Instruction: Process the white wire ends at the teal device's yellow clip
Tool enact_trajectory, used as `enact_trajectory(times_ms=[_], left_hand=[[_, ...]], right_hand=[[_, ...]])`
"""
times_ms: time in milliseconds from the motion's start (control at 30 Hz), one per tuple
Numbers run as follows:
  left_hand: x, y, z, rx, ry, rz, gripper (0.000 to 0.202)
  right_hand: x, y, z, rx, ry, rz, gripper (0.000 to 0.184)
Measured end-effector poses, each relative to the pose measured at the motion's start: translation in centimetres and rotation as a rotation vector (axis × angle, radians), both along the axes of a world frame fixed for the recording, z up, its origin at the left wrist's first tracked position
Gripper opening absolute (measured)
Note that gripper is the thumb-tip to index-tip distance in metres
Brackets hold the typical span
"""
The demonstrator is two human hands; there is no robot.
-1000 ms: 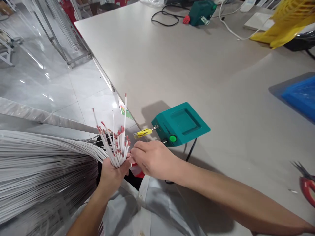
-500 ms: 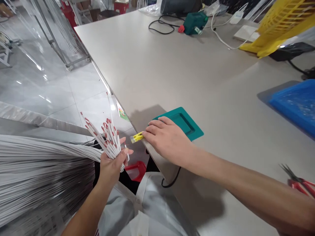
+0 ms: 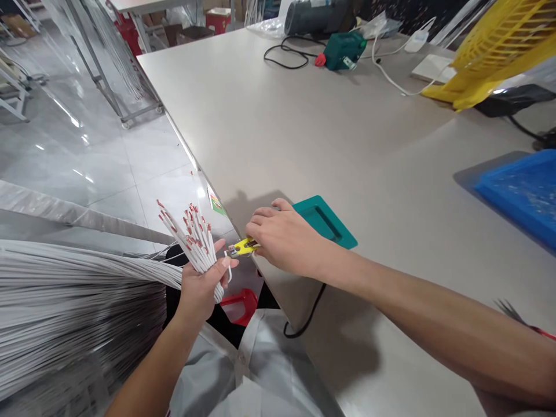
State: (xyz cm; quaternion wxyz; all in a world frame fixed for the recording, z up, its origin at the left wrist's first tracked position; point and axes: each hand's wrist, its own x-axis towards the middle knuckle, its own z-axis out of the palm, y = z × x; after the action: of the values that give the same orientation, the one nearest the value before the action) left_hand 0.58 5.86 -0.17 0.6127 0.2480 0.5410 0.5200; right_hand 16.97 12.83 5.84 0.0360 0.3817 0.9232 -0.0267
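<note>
While the left hand [image 3: 202, 289] sits at 8 o'clock, its thumb and fingers wrap a fan of thin white wires [image 3: 200, 255] whose reddish tips point toward 11. Beyond the hand, the wires appear to join a long mass running off toward 9 o'clock. One loose wire [image 3: 229, 271] bends out past the thumb toward a yellow clip [image 3: 245, 247]; whether they touch is too small to tell. Just below center, toward 6 o'clock, the right hand [image 3: 282, 237] arches palm down over a green box [image 3: 315, 211], fingers curled by the clip; what its fingertips press is hidden. On the gray table [image 3: 356, 145], a blue tray [image 3: 499, 185] lies at 3 o'clock. Each wire looks light and springy, likely easy to bend, with a smooth coat that may slip; the long mass probably drags. A single wire seems best pinched just under its tip, the bunch around its gathered neck.
</note>
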Motion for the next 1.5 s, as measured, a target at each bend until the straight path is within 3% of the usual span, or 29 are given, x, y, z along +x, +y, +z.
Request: enact_trajectory(times_ms=[400,567,833,1000,1100,1167,1367,1500], left_hand=[[-0.1,0.2,-0.8,-0.004,0.092,-0.076,0.045],[-0.2,-0.2,-1.1,0.003,0.171,-0.062,0.046],[-0.6,-0.7,-1.2,0.022,0.197,-0.067,0.043],[-1.2,-1.4,-1.2,0.079,0.210,-0.034,0.025],[-1.9,-1.9,-0.6,0.118,0.139,-0.017,0.016],[-2.3,-2.1,0.1,0.133,0.066,-0.014,0.012],[-2.9,-2.6,1.7,0.088,-0.160,-0.064,0.011],[-2.9,-2.8,1.7,0.049,-0.204,-0.090,0.011]], right_hand=[[-0.1,-0.4,-0.8,0.065,-0.010,-0.011,0.002],[0.2,-0.9,-1.7,0.173,-0.034,0.014,0.030],[0.3,-1.1,-1.6,0.201,-0.003,0.044,0.040],[0.4,-1.8,-1.3,0.238,0.239,0.064,0.047],[-0.1,-3.4,-1.5,0.280,0.515,0.070,0.021],[-0.8,-4.8,-2.0,0.171,0.717,-0.001,0.017],[-3.5,-6.1,-4.3,-0.441,1.174,-0.208,0.018],[-4.6,-5.6,-5.2,-0.701,1.455,-0.187,0.013]])
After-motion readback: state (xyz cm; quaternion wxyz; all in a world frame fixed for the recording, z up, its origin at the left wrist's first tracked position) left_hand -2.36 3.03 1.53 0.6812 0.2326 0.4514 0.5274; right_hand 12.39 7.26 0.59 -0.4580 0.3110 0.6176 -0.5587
